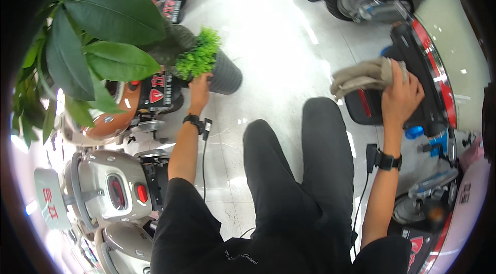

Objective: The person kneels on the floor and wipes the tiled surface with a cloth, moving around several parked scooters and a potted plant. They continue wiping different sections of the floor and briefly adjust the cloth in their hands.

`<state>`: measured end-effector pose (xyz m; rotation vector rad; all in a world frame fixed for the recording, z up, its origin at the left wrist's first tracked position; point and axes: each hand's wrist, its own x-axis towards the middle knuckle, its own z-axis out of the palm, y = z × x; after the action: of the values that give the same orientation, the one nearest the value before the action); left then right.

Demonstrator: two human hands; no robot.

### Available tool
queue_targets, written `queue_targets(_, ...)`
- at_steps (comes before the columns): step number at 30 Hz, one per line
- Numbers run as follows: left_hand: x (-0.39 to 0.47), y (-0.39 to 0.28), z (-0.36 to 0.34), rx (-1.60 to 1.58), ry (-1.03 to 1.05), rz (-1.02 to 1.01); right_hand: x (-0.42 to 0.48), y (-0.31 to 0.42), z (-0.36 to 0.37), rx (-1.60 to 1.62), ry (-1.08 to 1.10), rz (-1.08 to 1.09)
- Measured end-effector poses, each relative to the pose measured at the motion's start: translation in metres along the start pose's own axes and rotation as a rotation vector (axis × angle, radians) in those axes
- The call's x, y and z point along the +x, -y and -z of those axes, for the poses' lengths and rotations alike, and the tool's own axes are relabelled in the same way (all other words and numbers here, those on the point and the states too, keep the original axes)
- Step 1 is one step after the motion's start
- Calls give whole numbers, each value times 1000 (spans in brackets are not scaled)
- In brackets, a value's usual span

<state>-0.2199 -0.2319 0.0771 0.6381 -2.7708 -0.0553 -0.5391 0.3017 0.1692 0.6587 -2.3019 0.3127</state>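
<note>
A dark grey ribbed plant pot (228,73) stands tilted on the floor ahead and to the left. Small bright-green foliage (199,53) fills its top, beside a thick brown trunk (174,41). My left hand (199,91) has its fingers at the pot's near rim and seems to grip it; the foliage partly hides the fingertips. Large glossy leaves (114,12) spread over the upper left. Off to the right, my right hand (401,97) holds a folded beige cloth (360,75) above the black rear fender of a scooter (407,51).
Parked electric scooters line the left, among them an orange-brown one (110,122) and a beige one (112,188). Another scooter's rear wheel (348,0) is at the upper right. A pale tiled floor (271,41) runs between the rows. A thin cable (204,161) hangs from my left wristband.
</note>
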Motion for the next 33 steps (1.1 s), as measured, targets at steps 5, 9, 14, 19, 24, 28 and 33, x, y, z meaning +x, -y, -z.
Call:
queue_targets(5, -2, -22, 24, 9, 100, 26, -11, -3, -7, -6, 36, -39)
queue_targets(9, 0, -28, 27, 44, 149, 84, -10, -2, -10, -63, 41, -61)
queue_targets(14, -5, -30, 24, 48, 142, 115, -7, 0, -9, -54, 14, -25)
queue_targets(19, -6, -31, 18, 36, 203, 187, -6, 1, -8, -54, -9, -9)
queue_targets(24, 5, -31, 19, 21, 229, 194, -5, 3, -4, -61, 6, -8)
queue_targets(28, 1, -32, 18, 63, 166, 200, -5, 5, -6, -44, 13, 5)
queue_targets(33, -7, -53, 17, 10, 84, 145, -3, 2, -4, -31, -14, 21)
